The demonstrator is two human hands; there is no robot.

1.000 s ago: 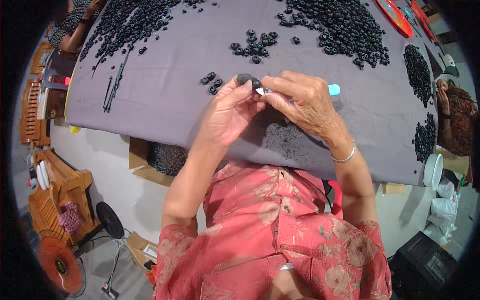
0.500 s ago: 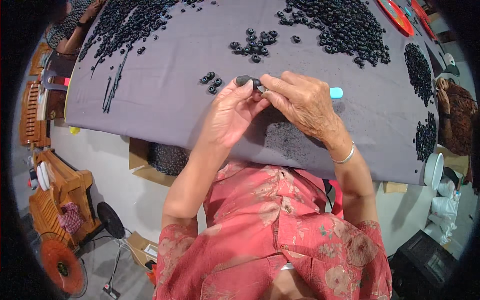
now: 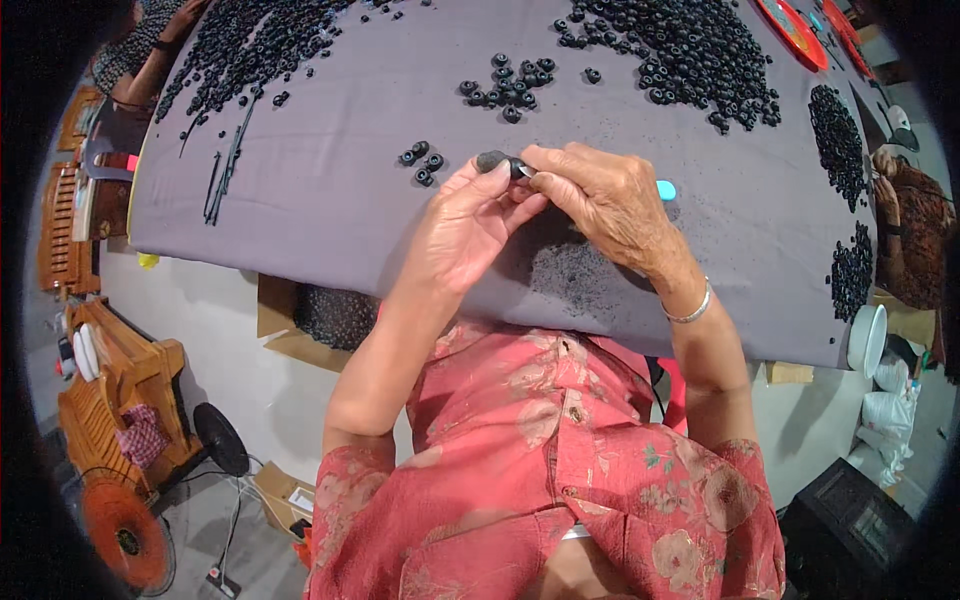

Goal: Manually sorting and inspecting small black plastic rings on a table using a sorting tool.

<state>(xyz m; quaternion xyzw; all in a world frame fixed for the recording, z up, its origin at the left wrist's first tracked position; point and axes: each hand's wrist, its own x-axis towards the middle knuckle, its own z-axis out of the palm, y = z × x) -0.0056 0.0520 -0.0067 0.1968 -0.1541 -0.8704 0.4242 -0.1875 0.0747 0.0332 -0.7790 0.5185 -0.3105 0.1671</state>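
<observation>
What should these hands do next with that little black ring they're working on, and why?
Probably keep the left hand pinching the black ring steady while the right hand works the small blade-like tool against its edge. Both hands meet at the ring above the grey cloth, so the ring is not ready to set down.

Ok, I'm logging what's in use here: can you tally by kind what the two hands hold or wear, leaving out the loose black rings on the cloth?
ring, black, in the left hand: 1
tool, blue-ended, in the right hand: 1
bracelet, on the right wrist: 1
Total: 3
</observation>
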